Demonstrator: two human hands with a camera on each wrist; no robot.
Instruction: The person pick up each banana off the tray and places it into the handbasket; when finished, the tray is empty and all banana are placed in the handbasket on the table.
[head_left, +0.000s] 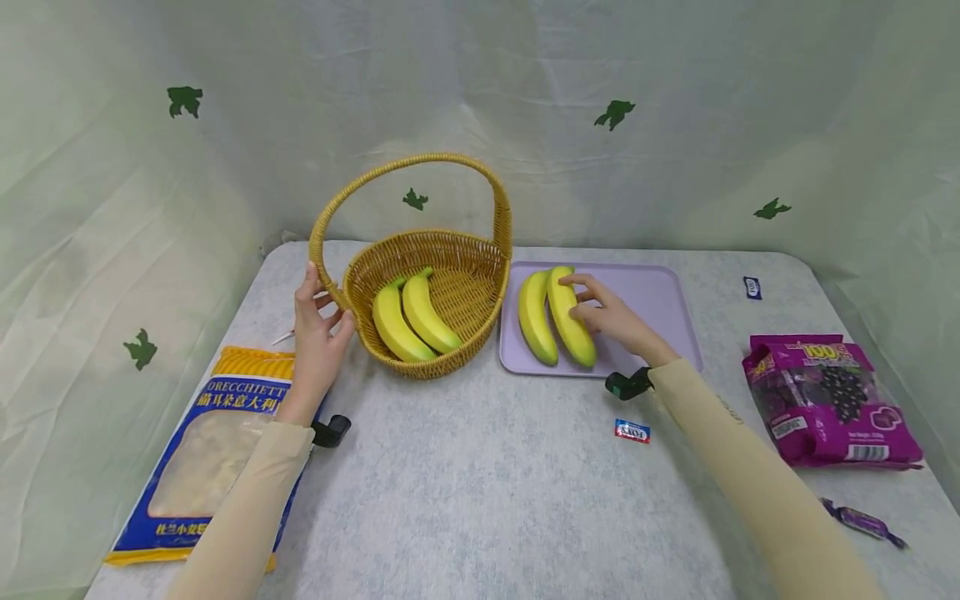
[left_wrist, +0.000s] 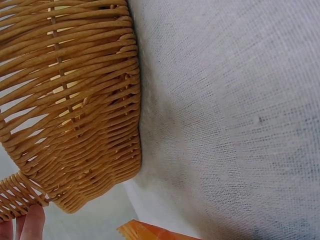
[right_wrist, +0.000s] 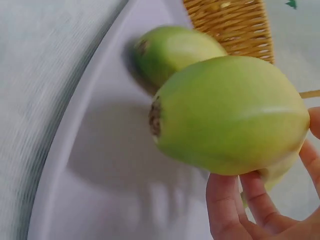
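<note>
My left hand (head_left: pixel 318 350) holds the lower left end of the handle of a wicker basket (head_left: pixel 416 237); the left wrist view shows its fingertips (left_wrist: pixel 33 222) against the weave. Inside the basket lie two bananas, a left banana (head_left: pixel 396 325) and a right banana (head_left: pixel 426 310). On the lilac tray (head_left: pixel 645 287), my right hand (head_left: pixel 611 323) grips the right-hand banana (head_left: pixel 570 323), thumb and fingers on its sides. In the right wrist view this banana (right_wrist: pixel 225 112) is close up, with a shadow on the tray beneath. Beside it on the tray rests another banana (head_left: pixel 535 318).
A blue and yellow pasta bag (head_left: pixel 210 458) lies under the left forearm. Small wrapped sweets, one red and blue (head_left: pixel 632 431), one dark blue (head_left: pixel 752 288) and one purple (head_left: pixel 862 522), lie on the table. A purple candy bag (head_left: pixel 832 404) is at the right.
</note>
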